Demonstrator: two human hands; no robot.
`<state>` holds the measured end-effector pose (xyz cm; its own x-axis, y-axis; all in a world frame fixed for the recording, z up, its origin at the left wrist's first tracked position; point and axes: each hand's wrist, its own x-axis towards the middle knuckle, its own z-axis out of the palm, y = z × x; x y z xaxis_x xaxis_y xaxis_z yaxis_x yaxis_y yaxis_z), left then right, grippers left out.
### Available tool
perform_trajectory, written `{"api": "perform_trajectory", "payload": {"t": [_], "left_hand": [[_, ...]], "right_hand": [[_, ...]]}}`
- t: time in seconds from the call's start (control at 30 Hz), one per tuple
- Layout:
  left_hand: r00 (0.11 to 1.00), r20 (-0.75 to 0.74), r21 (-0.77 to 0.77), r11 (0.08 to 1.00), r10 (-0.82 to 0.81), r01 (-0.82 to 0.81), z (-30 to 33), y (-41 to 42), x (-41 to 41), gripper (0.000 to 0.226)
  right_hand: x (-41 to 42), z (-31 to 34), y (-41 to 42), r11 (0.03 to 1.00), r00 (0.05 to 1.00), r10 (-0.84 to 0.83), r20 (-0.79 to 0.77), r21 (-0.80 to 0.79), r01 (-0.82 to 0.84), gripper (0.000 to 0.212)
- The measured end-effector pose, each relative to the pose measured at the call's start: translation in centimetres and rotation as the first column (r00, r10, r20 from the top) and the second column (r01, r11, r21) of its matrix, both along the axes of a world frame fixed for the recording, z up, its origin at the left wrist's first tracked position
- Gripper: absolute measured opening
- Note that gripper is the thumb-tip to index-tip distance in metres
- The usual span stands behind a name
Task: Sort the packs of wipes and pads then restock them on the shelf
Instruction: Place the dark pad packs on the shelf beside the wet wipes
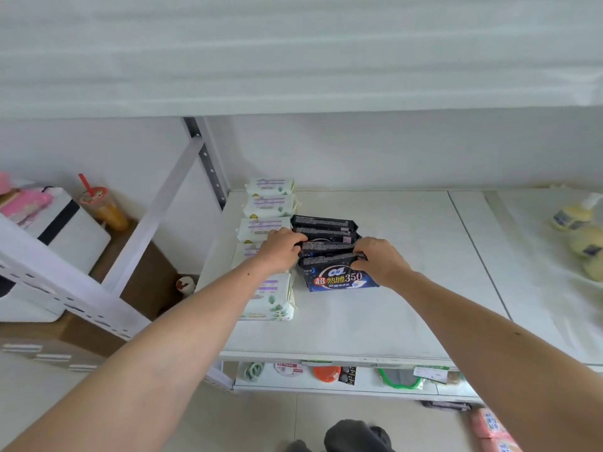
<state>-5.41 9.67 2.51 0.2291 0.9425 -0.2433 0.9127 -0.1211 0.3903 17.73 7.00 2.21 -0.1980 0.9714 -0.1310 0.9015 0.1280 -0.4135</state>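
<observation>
On a white shelf [391, 288], both hands grip a row of dark pad packs [339, 275]: left hand [280, 252] and right hand [380, 261] at either end, seemingly squaring it. White wipe packs [267, 203] line up just left of the pads, kinds kept apart.

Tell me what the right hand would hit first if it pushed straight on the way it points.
Probably the left hand: the right hand points left across the dark pad packs it grips. Depth is unclear.

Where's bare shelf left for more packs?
Bare: right of the dark pad packs up to the shelf seam, and along its front edge. Crowded: left edge, the white wipe packs row tight against the pads, both hands there.
</observation>
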Motion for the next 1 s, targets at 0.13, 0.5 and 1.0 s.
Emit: {"api": "perform_trajectory", "payload": {"t": [0.13,0.5,1.0], "left_hand": [[1.0,-0.022,-0.02,1.0,-0.01,0.01,-0.2,0.3,-0.6,0.042],[0.998,-0.025,-0.08,0.995,-0.053,0.051,0.0,0.2,-1.5,0.046],[0.998,-0.035,-0.05,0.997,-0.052,0.05,-0.2,0.1,-1.4,0.041]], "right_hand": [[-0.5,-1.0,0.3,1.0,1.0,0.015,-0.012,0.0,-0.015,0.014],[-1.3,-2.8,0.4,0.999,0.998,0.035,-0.045,-0.012,-0.036,0.033],[-2.6,-2.7,-0.6,0.998,0.993,-0.06,0.104,-0.004,0.061,0.042]]}}
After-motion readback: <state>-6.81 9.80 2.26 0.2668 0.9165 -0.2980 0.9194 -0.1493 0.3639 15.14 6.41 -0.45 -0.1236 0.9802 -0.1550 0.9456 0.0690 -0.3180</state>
